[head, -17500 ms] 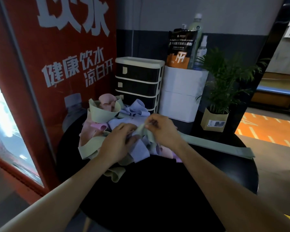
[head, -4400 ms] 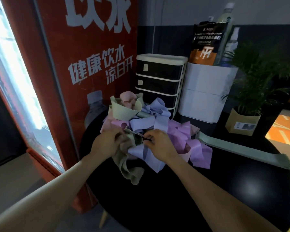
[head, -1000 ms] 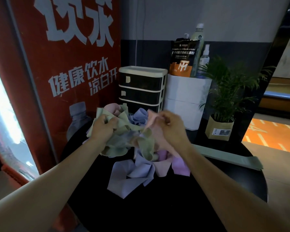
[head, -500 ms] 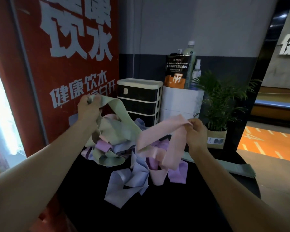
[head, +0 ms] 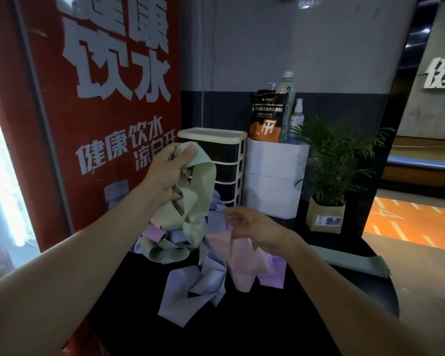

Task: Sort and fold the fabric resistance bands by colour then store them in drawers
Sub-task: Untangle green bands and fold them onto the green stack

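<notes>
Since half a second ago my right hand [head: 252, 227] has dropped the pale pink fabric band [head: 244, 255] beneath its slack fingers; left hand [head: 168, 167] grips the sage-green fabric band [head: 201, 186] aloft. Still sorting: next, free green from the worktop [head: 306, 304] tangle.

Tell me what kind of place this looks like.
Probably a gym or fitness studio lobby: a bag of nutrition powder on a white cabinet, fabric resistance bands heaped on the black table, and a red drinking-water machine.
</notes>
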Tool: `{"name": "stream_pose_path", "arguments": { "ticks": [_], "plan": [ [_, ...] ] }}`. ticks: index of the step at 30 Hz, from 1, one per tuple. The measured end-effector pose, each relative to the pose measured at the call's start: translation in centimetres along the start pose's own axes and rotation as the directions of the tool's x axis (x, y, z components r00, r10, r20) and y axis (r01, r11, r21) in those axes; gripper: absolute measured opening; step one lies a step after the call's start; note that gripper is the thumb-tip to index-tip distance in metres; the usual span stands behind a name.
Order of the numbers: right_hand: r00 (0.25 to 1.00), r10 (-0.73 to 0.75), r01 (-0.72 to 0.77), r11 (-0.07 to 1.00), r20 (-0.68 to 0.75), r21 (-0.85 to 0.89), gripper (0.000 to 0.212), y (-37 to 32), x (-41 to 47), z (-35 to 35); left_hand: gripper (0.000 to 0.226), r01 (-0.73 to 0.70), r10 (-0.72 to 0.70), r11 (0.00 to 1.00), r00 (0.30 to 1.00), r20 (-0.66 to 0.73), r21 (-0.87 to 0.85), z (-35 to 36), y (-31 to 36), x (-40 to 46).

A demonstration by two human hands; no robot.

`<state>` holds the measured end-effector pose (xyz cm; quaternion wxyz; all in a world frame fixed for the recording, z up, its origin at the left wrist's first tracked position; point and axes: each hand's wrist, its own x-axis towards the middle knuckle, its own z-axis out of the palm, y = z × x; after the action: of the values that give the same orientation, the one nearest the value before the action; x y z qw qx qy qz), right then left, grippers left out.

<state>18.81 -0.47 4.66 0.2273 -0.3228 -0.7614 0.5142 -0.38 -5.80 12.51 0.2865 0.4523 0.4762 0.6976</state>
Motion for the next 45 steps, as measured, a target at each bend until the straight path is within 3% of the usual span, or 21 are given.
{"name": "stream_pose_path", "arguments": {
  "ticks": [2,4,6,9,11,13,15,18,22,25,28,31,32,34,38,42,45],
  "plan": [
    [0.998,-0.051,0.051,0.999,-0.044,0.016,0.047,-0.9,0.5,-0.3,0.007,-0.028,0.030,0.998,0.999,0.044,-0.052,1.0,0.7,-0.4],
    [1.000,-0.028,0.029,0.971,0.010,-0.237,0.045,-1.5,0.4,-0.5,0.010,-0.036,0.040,0.997,0.998,0.052,-0.073,1.5,1.2,-0.7],
    [0.993,0.086,-0.042,0.898,0.081,-0.438,0.036,-1.6,-0.1,-0.7,0.011,-0.042,0.045,0.997,0.998,0.042,-0.059,1.6,1.3,-0.8],
    [0.996,0.086,-0.081,0.954,0.004,-0.289,0.030,-0.8,-0.1,-1.2,0.013,-0.050,0.054,0.996,0.998,0.046,-0.072,1.8,1.3,-1.0],
    [0.992,0.009,-0.022,0.994,-0.124,-0.103,0.030,-0.6,0.2,-1.3,0.014,-0.043,0.049,0.996,0.996,0.070,-0.080,2.1,1.3,-1.2],
    [0.991,-0.027,0.028,1.000,-0.130,0.003,0.034,-0.9,0.5,-0.8,0.013,-0.031,0.042,0.993,0.994,0.105,-0.110,2.6,1.3,-1.4],
    [0.994,-0.074,0.068,0.995,-0.081,-0.070,0.024,-1.0,0.7,0.1,0.010,-0.013,0.033,0.988,0.991,0.132,-0.151,3.2,1.5,-1.6],
    [0.962,-0.191,0.146,0.964,-0.197,-0.222,0.004,-0.8,1.1,0.5,0.008,0.018,0.018,0.977,0.986,0.168,-0.211,3.4,1.8,-2.0],
    [0.897,-0.111,0.161,0.983,-0.427,0.083,0.028,-0.8,0.3,-2.6,0.004,0.075,-0.053,0.993,0.973,0.225,-0.087,1.4,0.9,-2.1],
    [0.951,-0.086,0.100,0.995,-0.297,0.032,0.016,-0.9,-0.6,-3.0,0.004,0.123,-0.093,0.985,0.971,0.222,-0.124,1.1,0.2,-1.9],
    [0.991,-0.045,0.037,0.997,-0.127,-0.065,0.035,-0.1,0.0,-0.7,0.007,0.162,-0.120,0.975,0.959,0.257,-0.150,2.6,0.2,-2.3],
    [0.974,-0.128,0.087,0.973,-0.189,-0.213,0.012,0.1,0.6,1.1,0.010,0.183,-0.125,0.970,0.941,0.314,-0.160,3.8,0.4,-2.9],
    [0.961,-0.136,0.086,0.974,-0.239,-0.207,0.027,0.2,0.9,0.8,0.013,0.177,-0.123,0.974,0.938,0.325,-0.143,3.7,0.4,-3.0],
    [0.924,-0.114,0.086,0.992,-0.365,-0.094,0.036,0.0,0.6,-0.2,0.017,0.164,-0.131,0.984,0.928,0.350,-0.065,2.8,0.2,-3.0],
    [0.798,-0.103,0.108,0.994,-0.594,-0.028,0.027,-0.3,0.0,-3.4,0.025,0.197,-0.242,0.969,0.875,0.419,0.147,0.2,-0.5,-2.9],
    [0.654,-0.078,0.162,0.986,-0.753,0.038,0.027,-1.0,-1.1,-5.9,0.008,0.095,-0.334,0.873,0.831,0.445,0.478,-1.7,-2.6,-2.7],
    [0.630,-0.081,0.142,0.990,-0.772,0.012,0.018,-0.2,-1.4,-7.0,0.010,0.100,-0.358,0.833,0.848,0.392,0.544,-2.6,-3.8,-2.6]
  ]
}}
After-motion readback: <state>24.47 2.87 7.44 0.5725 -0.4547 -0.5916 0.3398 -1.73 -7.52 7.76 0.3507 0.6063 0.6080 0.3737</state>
